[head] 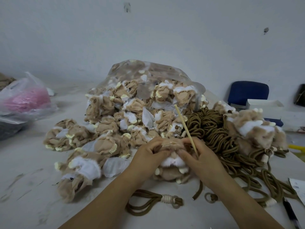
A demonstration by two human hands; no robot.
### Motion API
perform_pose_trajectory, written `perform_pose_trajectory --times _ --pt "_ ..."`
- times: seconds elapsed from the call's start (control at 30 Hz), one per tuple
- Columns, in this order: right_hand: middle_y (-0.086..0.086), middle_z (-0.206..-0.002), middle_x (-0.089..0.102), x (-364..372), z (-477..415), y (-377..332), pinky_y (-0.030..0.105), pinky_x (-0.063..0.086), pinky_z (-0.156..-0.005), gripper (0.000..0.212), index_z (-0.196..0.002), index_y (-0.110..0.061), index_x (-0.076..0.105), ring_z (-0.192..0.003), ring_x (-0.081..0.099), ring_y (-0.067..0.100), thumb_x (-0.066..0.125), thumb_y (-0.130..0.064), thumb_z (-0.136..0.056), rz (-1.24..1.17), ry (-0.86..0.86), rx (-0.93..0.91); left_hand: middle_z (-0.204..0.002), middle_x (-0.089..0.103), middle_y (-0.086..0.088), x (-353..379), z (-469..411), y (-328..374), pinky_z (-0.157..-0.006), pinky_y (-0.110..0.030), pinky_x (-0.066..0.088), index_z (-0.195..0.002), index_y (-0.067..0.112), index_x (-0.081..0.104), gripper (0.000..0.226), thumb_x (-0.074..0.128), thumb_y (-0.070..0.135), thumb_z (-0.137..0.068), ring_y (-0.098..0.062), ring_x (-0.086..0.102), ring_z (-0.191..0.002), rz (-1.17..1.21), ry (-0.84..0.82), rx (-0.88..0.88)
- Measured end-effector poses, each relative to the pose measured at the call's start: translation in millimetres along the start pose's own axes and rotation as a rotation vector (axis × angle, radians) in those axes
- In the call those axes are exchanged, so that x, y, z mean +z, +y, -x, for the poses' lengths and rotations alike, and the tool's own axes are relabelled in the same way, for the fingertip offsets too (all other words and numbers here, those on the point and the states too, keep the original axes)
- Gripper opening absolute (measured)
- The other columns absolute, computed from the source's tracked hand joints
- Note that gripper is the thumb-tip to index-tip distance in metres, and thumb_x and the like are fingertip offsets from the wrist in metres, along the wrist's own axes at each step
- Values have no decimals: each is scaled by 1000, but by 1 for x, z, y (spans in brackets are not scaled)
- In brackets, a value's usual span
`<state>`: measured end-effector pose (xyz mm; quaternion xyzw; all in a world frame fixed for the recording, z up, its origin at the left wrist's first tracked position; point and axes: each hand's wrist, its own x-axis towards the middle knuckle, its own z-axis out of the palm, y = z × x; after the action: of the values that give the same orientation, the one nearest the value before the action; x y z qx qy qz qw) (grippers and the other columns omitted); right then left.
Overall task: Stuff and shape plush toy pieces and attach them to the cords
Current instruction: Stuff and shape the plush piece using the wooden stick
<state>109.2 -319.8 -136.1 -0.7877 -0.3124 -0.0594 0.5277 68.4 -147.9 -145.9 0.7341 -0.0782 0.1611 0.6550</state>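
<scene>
At the near middle of the worktop (pixel 33 179), both hands meet over one plush piece (pixel 171 164), a tan body with white fur and small cream nubs. Its long axis runs from the person outward: the tan edge is at the far, upper end and the nubbed end lies nearest the person, low against the worktop. The left hand (pixel 146 156) has its grip clamped on that tan edge, fingers curled over it. The right hand (pixel 198 156) pinches the same edge from the other side and also keeps a wooden stick (pixel 184 126) clamped between its fingers. The stick's long axis slants up and to the left, its free tip pointing away toward the heap of flat plush pieces (pixel 105 129) that spills from a clear plastic bag (pixel 148 71). A brown cord end (pixel 197 190) shows from under the right hand, just beside the plush piece. Nearer still lies a looped cord (pixel 148 202) bound with white wrapping and a ring. Right of the hands sits a tangle of brown cords (pixel 212 129), and beyond it a cluster of fuller plush pieces (pixel 257 129). A bag with pink contents (pixel 26 98) rests far left, a blue chair (pixel 247 92) stands far right, and a pen (pixel 290 214) lies at the right edge.
</scene>
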Motion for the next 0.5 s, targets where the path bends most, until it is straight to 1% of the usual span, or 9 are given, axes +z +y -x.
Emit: perform_pose_trajectory --times 0.1,0.2,0.27,0.33,0.4,0.43,0.47,0.5 --pt "-26 -90 60 0 -1 2 6 45 -65 20 -89 -40 55 -85 57 -8 62 -21 -90 16 17 27 -98 73 19 -1 0 0 -76 -12 50 -81 43 77 46 63 0 -91 2 67 -93 13 18 -12" --pt "-20 -82 61 1 -2 4 10 46 -60 19 -86 -38 53 -75 59 -5 61 -21 -90 -43 40 50 -95 74 22 -1 -1 0 -74 -11 51 -80 52 75 59 59 -3 -92 5 67 -91 25 16 -49" --pt "-20 -77 61 3 -3 4 12 47 -59 21 -85 -39 53 -70 58 -4 61 -20 -90 -88 43 64 -92 74 22 -1 -2 -1 -74 -13 52 -80 54 74 61 58 -3 -93 4 68 -90 37 20 -73" --pt "-21 -74 60 4 -4 5 14 48 -59 22 -85 -40 52 -69 56 -4 61 -21 -90 -98 42 65 -93 74 19 -2 -2 0 -73 -14 52 -84 52 75 57 57 0 -95 3 68 -90 46 4 -95" --pt "-20 -73 58 3 -4 5 14 47 -58 19 -85 -39 51 -68 55 -4 61 -23 -90 -81 44 55 -97 74 15 -4 -2 0 -73 -15 52 -91 47 74 46 58 4 -95 0 67 -93 51 -31 -94" --pt "-19 -73 57 3 -4 6 15 47 -57 17 -86 -37 50 -66 54 -4 61 -25 -90 -70 47 48 -99 73 14 -4 -2 1 -74 -15 52 -96 44 73 37 61 9 -95 -1 67 -94 56 -43 -84" --pt "-19 -73 57 3 -4 6 14 46 -56 15 -86 -36 50 -65 53 -4 61 -25 -89 -61 51 40 -102 73 14 -4 -1 2 -75 -15 52 -100 41 72 26 64 17 -93 -1 67 -97 63 -54 -74" --pt "-20 -72 57 3 -4 5 14 45 -55 14 -87 -34 50 -64 53 -4 61 -26 -89 -53 54 27 -105 72 13 -4 -1 4 -78 -16 52 -105 38 71 19 68 28 -89 -2 66 -99 66 -61 -68"
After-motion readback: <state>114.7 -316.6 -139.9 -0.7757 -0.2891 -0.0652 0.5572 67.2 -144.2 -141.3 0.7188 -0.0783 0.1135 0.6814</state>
